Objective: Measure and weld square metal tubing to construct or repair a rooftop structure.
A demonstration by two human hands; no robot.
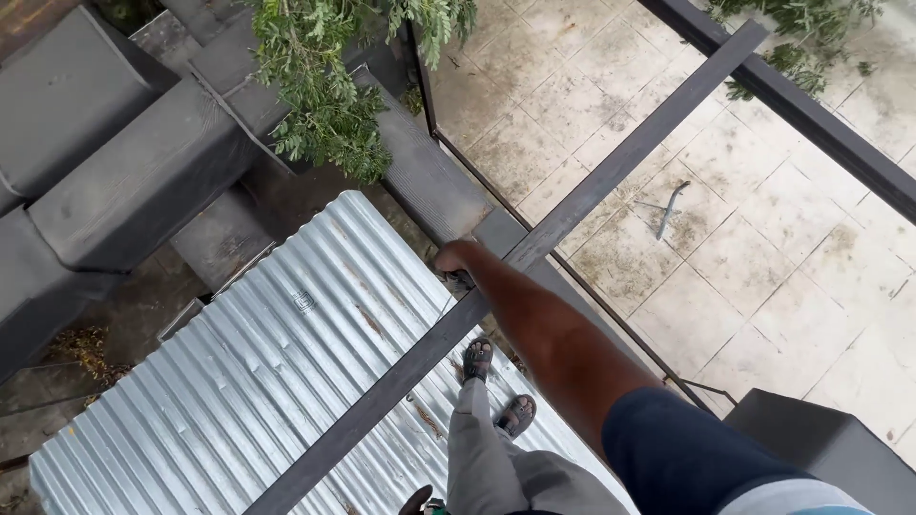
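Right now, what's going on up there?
A person stands in sandals on a corrugated metal roof sheet, seen from above. The right hand reaches forward with its grip closed on a dark metal beam that runs diagonally over the sheet. The left hand barely shows at the bottom edge; what it holds is unclear. A tiled floor lies below.

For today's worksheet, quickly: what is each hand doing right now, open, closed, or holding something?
Right hand: closed, gripping the dark metal beam.
Left hand: only its edge shows at the bottom of the frame; its state cannot be told.
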